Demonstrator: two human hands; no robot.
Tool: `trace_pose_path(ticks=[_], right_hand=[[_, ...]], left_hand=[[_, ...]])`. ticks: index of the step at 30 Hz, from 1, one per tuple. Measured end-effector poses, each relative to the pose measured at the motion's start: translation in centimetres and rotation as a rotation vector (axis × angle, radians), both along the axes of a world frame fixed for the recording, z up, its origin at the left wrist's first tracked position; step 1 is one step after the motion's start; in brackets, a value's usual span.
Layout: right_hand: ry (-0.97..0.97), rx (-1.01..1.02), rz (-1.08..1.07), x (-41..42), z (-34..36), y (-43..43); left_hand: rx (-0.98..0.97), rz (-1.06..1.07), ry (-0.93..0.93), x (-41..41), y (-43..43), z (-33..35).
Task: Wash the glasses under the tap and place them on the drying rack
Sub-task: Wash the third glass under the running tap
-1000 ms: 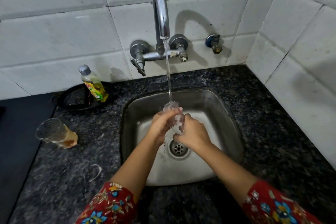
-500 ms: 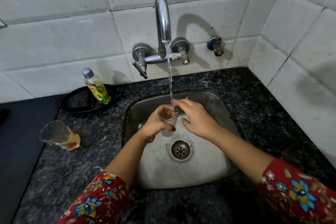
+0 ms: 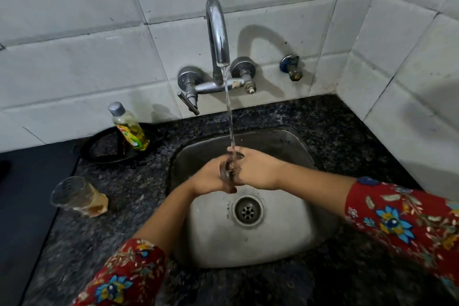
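Observation:
A small clear glass (image 3: 228, 171) sits between both my hands over the steel sink (image 3: 293, 236), under the running stream from the chrome tap (image 3: 216, 32). My left hand (image 3: 208, 179) grips it from the left. My right hand (image 3: 258, 169) wraps it from the right, fingers over its top. Most of the glass is hidden by my fingers. A second glass (image 3: 74, 196) with brown residue at its bottom stands on the dark granite counter (image 3: 119, 218) left of the sink.
A dish soap bottle (image 3: 129, 128) stands on a black tray (image 3: 104, 150) at the back left. A dark surface (image 3: 24, 206) lies at the far left. White tiled walls close in behind and on the right. A small valve (image 3: 291, 67) juts from the wall.
My right hand has closed round the glass from the right, where it was only touching the rim. Both hands shifted slightly lower over the drain side.

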State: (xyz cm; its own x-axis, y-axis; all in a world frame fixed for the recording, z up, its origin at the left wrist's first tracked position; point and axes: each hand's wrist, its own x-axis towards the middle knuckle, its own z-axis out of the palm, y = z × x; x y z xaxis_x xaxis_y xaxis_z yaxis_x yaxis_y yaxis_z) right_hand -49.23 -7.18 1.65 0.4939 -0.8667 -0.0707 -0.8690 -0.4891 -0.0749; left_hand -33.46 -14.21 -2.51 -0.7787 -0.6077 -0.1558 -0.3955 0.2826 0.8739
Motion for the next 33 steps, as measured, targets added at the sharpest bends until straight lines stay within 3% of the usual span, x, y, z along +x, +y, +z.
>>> trace_pose_path(ticks=[2,3,6,11,14,16,18,21,27,30,33], right_hand=[[0.176,0.024,0.027,0.7,0.1,0.1],[0.242,0.095,-0.057,1.3,0.5,0.3],[0.181,0.327,-0.218,2.4,1.5,0.4],[0.134,0.134,-0.189,1.7,0.9,0.9],[-0.483,0.189,-0.474,2.1,0.6,1.2],[-0.886,0.028,-0.648,2.2,0.1,1.6],[-1.127,-0.068,-0.742,2.5,-0.8,2.3],[-1.552,0.228,-0.819,3.4,-1.8,3.2],[-1.544,0.223,-1.018,3.4,-3.2,3.7],[-1.493,0.237,-1.018,2.6,-3.8,4.0],[-1.431,0.174,-0.992,1.5,-3.7,4.3]], left_hand=[[0.004,0.080,0.003,-0.3,0.4,-0.1],[-0.023,0.140,0.024,-0.7,1.1,0.0],[-0.142,0.258,0.059,-1.3,2.3,0.2],[0.029,0.156,0.076,-0.2,1.2,0.4],[0.087,0.326,0.133,-0.8,2.5,0.7],[0.209,0.401,0.155,-1.2,3.6,1.0],[0.360,0.414,0.177,-1.4,4.5,1.0],[0.344,0.431,0.162,-1.5,5.4,1.2],[0.274,0.288,-0.089,0.4,4.1,2.4],[0.104,0.552,0.010,0.6,2.2,4.7],[-0.141,0.660,0.119,-0.3,0.6,7.6]])
